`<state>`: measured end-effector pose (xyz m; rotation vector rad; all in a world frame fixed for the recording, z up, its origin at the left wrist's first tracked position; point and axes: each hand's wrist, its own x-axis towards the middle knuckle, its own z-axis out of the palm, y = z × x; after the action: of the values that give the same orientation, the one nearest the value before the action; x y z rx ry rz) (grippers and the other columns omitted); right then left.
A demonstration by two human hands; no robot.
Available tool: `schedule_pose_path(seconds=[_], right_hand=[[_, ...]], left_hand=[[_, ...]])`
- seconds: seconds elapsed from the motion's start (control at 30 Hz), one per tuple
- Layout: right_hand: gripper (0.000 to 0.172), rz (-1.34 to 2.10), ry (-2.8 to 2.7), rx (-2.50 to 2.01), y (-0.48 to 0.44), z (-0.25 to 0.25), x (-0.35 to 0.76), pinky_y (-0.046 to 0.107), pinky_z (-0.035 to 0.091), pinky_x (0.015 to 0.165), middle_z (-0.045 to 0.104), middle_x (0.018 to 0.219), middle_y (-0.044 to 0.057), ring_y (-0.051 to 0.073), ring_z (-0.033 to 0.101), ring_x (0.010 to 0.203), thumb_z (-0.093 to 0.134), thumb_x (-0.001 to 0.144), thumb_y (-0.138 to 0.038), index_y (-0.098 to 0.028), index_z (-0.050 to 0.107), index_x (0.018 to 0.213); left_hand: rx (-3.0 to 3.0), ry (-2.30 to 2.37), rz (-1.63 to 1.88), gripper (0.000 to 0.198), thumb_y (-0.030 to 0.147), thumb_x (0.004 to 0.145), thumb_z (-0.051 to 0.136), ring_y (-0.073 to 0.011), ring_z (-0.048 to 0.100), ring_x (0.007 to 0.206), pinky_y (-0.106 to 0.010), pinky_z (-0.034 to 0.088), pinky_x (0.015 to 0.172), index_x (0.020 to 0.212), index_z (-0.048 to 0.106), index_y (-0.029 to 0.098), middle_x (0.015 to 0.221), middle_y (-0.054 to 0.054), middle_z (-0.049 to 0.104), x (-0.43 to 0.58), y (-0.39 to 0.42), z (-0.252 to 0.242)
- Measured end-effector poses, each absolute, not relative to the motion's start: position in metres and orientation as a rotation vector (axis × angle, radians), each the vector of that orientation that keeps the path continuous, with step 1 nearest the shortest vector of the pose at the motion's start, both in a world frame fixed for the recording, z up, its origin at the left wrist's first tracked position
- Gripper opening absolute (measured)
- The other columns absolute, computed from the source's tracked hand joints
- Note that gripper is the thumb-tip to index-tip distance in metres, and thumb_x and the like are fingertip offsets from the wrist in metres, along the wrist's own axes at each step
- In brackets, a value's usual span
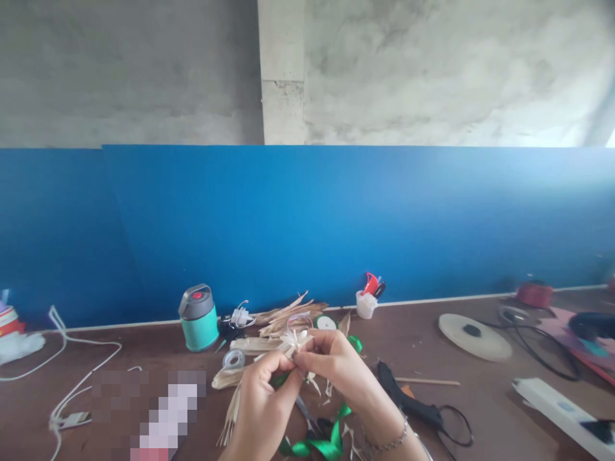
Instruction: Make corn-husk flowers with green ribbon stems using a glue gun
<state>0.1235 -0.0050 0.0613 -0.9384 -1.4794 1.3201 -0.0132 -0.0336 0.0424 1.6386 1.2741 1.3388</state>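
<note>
My left hand (263,400) and my right hand (339,366) meet over the table, fingertips pinched together. Between them is a small pale flower-like piece of dried husk (296,340), its strips spreading upward; its lower part is hidden by the fingers. Behind the hands lies a pile of dried husk strips (283,318). Below them, a green ribbon (331,445) curls beside a pair of scissors (317,426), partly covered by my left hand. A roll of clear tape (234,360) rests left of the fingers.
A black glue gun (408,400) and a thin wooden stick (432,381) lie to the right. Farther off are a round pale lid-like disc (473,337) and a white power strip (562,410). A teal flask (199,323) and a white cup of tools (366,305) stand by the blue partition (307,218).
</note>
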Motion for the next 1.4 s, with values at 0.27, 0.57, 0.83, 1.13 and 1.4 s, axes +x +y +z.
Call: schedule_pose_path(seconds=[0.27,0.57,0.83,1.13,1.4], right_hand=[[0.024,1.409,-1.529,-0.891,-0.008,0.066,0.127,0.021,0.039,0.058,0.063,0.072,0.001,0.011,0.053,0.064,0.069,0.073,-0.037,-0.015,0.068,0.083],[0.019,1.535,-1.548,-0.917,-0.017,0.067,0.117,0.018,0.032,0.045,0.054,0.05,-0.004,0.005,0.04,0.043,0.07,0.069,-0.03,-0.012,0.067,0.063],[0.026,1.447,-1.403,-0.934,-0.016,0.065,0.109,0.019,0.027,0.043,0.048,0.043,-0.006,0.004,0.033,0.04,0.075,0.063,-0.033,-0.013,0.063,0.053],[0.014,1.286,-1.39,-0.987,-0.013,0.059,0.11,0.02,0.026,0.044,0.058,0.048,-0.001,0.007,0.041,0.044,0.064,0.064,-0.02,-0.013,0.063,0.052],[0.013,1.23,-1.418,-1.021,-0.008,0.056,0.113,0.021,0.026,0.044,0.055,0.047,-0.002,0.007,0.039,0.044,0.061,0.065,-0.02,-0.014,0.064,0.054]], left_hand=[[1.441,1.181,1.482,0.029,0.038,0.077,0.062,-0.0102,0.039,0.053,-0.02,0.032,0.052,0.058,0.055,0.017,0.053,0.004,0.046,-0.022,-0.028,0.038],[1.386,1.138,1.571,0.027,0.033,0.074,0.064,-0.0111,0.044,0.051,-0.02,0.034,0.05,0.054,0.057,0.017,0.049,0.003,0.052,-0.018,-0.032,0.043],[1.316,1.117,1.594,0.026,0.032,0.071,0.067,-0.0115,0.045,0.051,-0.021,0.035,0.05,0.052,0.059,0.016,0.05,0.002,0.054,-0.015,-0.031,0.046],[1.258,0.998,1.509,0.023,0.034,0.074,0.064,-0.0118,0.046,0.056,-0.021,0.036,0.053,0.062,0.062,0.015,0.058,0.001,0.055,-0.018,-0.028,0.042],[1.424,1.051,1.471,0.02,0.035,0.081,0.057,-0.0144,0.05,0.064,-0.022,0.04,0.058,0.079,0.066,0.016,0.066,0.0,0.058,-0.025,-0.025,0.043]])
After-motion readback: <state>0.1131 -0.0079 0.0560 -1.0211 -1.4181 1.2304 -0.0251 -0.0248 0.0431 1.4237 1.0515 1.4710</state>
